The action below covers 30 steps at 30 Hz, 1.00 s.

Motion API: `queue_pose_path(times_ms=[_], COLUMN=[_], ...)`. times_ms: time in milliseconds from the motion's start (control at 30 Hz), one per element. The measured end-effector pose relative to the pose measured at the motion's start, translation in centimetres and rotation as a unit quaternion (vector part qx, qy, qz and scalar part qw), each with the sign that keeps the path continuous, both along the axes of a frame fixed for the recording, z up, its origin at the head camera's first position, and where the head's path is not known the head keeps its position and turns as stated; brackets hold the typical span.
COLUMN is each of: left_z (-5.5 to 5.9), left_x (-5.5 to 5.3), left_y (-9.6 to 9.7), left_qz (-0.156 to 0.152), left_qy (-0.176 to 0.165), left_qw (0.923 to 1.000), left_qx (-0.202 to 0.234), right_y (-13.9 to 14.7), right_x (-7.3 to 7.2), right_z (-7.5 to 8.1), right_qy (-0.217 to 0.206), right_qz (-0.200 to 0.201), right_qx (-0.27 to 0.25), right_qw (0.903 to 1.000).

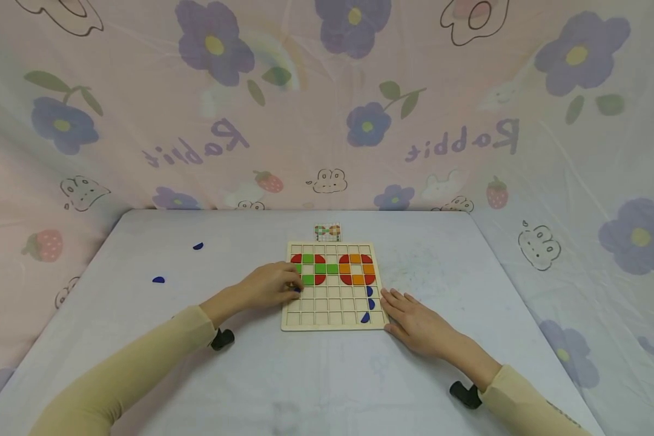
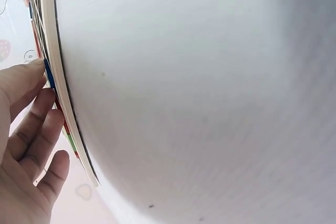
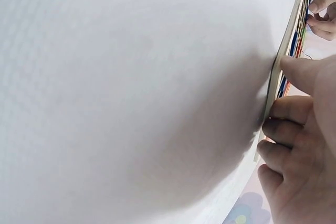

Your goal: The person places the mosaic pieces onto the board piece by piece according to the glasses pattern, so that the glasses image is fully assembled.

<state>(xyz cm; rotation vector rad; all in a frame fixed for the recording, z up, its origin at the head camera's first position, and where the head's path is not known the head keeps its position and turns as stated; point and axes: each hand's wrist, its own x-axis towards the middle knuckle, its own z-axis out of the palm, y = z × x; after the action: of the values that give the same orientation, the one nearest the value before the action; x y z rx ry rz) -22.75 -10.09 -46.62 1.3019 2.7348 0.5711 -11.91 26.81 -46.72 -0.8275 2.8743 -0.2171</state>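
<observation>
A wooden grid board (image 1: 327, 315) lies on the table, with red, green and orange pieces forming two rounded shapes joined in the middle. My left hand (image 1: 272, 283) is over the board's left side, thumb and fingertips pinching a blue half-circle piece (image 2: 49, 74) at the grid's surface. Three more blue half-circles (image 1: 371, 304) sit in a column near the board's right side, the lowest one tilted. My right hand (image 1: 419, 321) rests beside the right edge with its fingers extended, the thumb touching the board near its lower corner.
A small pattern card (image 1: 327, 232) lies just behind the board. Two loose blue half-circles, one farther back (image 1: 198, 246) and one nearer (image 1: 158, 280), lie at the left of the white table (image 1: 327, 387). A printed curtain (image 1: 305, 121) hangs behind.
</observation>
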Motion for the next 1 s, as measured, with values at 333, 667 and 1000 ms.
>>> queue_pose_path(times_ms=[333,667,1000], left_z=[-0.1,0.2,1.7], left_x=[0.0,-0.1,-2.1], left_y=[0.2,-0.6,-5.4], left_qz=[0.008,0.037,0.109], left_qy=[0.011,0.004,0.016], left_qw=[0.9999,0.9992,0.9919], left_qx=[0.006,0.014,0.063], right_y=[0.0,0.0,-0.1], right_x=[0.0,-0.1,0.0], right_z=[0.0,-0.1,0.1], right_qy=[0.001,-0.001,-0.002], right_qz=[0.002,0.000,-0.002], right_qx=[0.000,0.000,0.000], right_qw=[1.0000,1.0000,1.0000])
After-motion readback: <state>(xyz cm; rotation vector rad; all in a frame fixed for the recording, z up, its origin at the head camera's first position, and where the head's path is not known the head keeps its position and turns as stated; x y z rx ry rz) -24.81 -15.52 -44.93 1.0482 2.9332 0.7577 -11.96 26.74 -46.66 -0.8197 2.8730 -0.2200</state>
